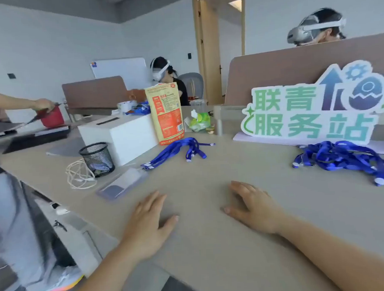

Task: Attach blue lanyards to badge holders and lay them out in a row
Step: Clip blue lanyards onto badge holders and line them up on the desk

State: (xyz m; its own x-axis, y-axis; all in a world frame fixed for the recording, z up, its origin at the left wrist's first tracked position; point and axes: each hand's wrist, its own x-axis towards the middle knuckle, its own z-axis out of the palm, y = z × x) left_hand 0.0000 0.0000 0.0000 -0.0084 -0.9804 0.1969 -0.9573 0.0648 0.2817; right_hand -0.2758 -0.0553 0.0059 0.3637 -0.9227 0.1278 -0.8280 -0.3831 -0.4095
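- Both hands flat on the table [214,244], palms down, fingers spread, gripping nothing. Left hand [146,223] and right hand [254,208] are apart, with bare tabletop between them.
- Progress, as judged: at or near the start. No finished badge-and-lanyard row is visible anywhere on the table.
- Badge holders [121,182]: a flat clear-plastic stack or single piece (blur, cannot count), rectangular, glossy, lying just beyond the left hand. A lanyard bundle [175,151] has its clip ends near the top edge of the holders; cannot tell whether any clip is attached.
- That bundle: flat woven blue ribbon, roughly straight and gathered, pale clip ends, lying in front of an orange pouch [166,113].
- Second lot, a lanyard pile [340,157]: same blue ribbon, tangled and looped, at far right beside the foam sign [313,107]. Likely needs untangling, strand by strand.
- Left to do: apparently all the clipping, then the row.
- Also near: black mesh cup [97,158], white cord [79,175] coiled loosely, white box [123,135].
- Table surface is matte beige laminate, smooth.
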